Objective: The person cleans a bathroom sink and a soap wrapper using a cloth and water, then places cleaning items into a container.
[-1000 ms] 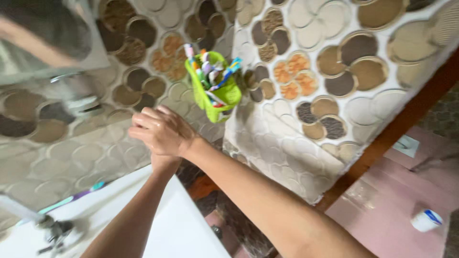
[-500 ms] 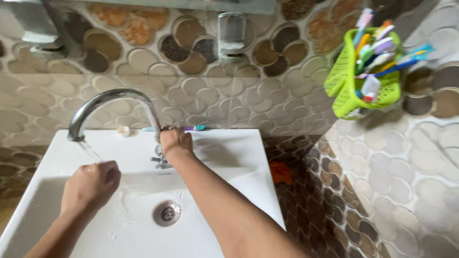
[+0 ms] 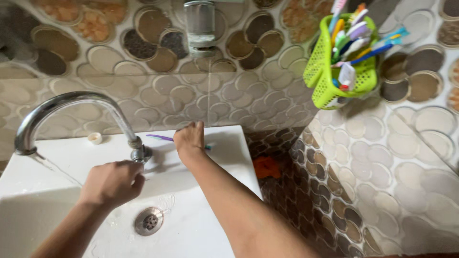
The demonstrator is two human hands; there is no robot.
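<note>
My right hand [image 3: 190,138] reaches over the back ledge of the white sink [image 3: 210,210], its fingers curled down on a purple toothbrush [image 3: 160,137] that lies there. The brush handle pokes out to the left of the hand. My left hand [image 3: 112,184] hovers over the basin with its fingers curled in and nothing visible in it, just in front of the base of the chrome tap [image 3: 71,102]. A thin stream of water [image 3: 57,169] runs from the spout at the far left.
A drain [image 3: 149,220] sits in the basin bottom. A small white cap [image 3: 95,138] rests on the ledge. A green basket [image 3: 342,71] of toothbrushes and a soap dispenser [image 3: 201,24] hang on the tiled wall. An orange object [image 3: 267,167] lies on the floor.
My right hand left the tap handle and moved back onto the toothbrush. My left hand moved right from under the running water toward the tap base. The view shifted left.
</note>
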